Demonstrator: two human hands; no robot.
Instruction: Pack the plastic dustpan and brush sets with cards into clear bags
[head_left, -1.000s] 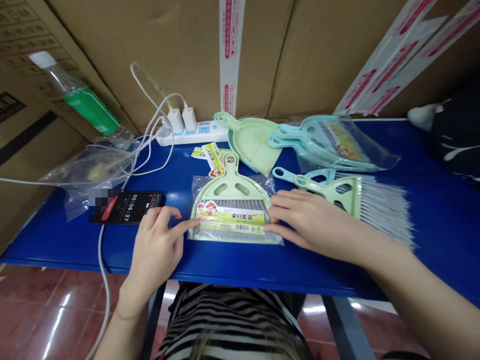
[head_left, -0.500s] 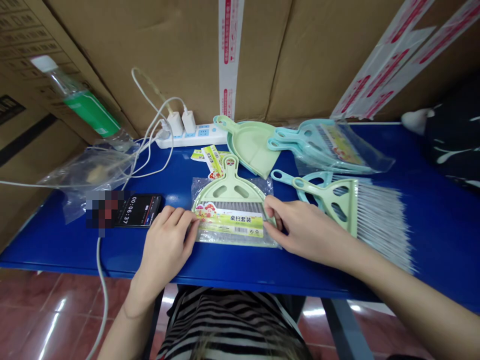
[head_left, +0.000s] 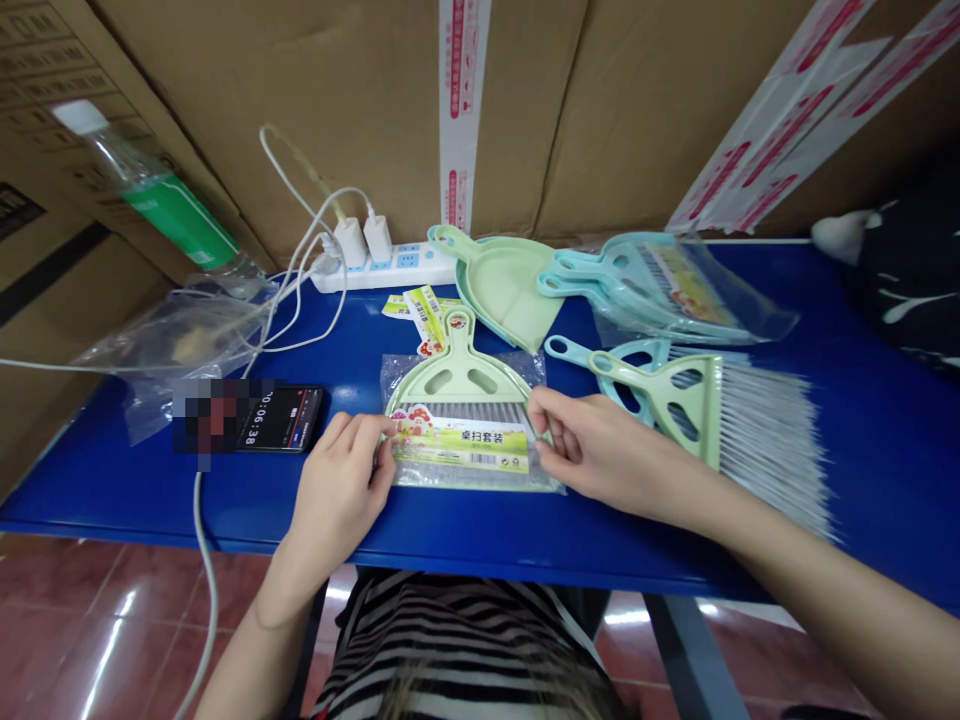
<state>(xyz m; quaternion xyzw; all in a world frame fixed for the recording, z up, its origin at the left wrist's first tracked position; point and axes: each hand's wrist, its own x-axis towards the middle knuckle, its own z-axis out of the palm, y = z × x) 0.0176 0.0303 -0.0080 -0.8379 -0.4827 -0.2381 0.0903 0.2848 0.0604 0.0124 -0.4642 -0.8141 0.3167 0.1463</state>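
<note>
A light green dustpan [head_left: 402, 398] and its brush [head_left: 484, 408] lie flat before me inside a clear plastic bag [head_left: 538, 368]. Their handles point away from me. Across the bristles is a yellow-green label card [head_left: 457, 440] with red mushrooms. My left hand [head_left: 341, 475] is closed at the bag's left edge, thumb and forefinger pinching it beside the card. At the right edge, my right hand [head_left: 600, 440] pinches the bag, its other fingers curled. Right of it lie a green brush [head_left: 664, 395] and, partly beneath, a blue brush [head_left: 570, 348].
Behind are loose dustpans [head_left: 514, 285], bagged blue sets [head_left: 637, 285] and spare label cards [head_left: 427, 315]. To the left lie a phone [head_left: 281, 425], a crumpled plastic bag [head_left: 165, 350], a leaning bottle [head_left: 176, 215] and a power strip [head_left: 416, 268] with cables. Cardboard [head_left: 360, 90] walls the back.
My right hand's thumb has drawn in closer to its forefinger at the bag's edge. The left hand stays nearly in place. The bagged set lies as before; the view has shifted slightly.
</note>
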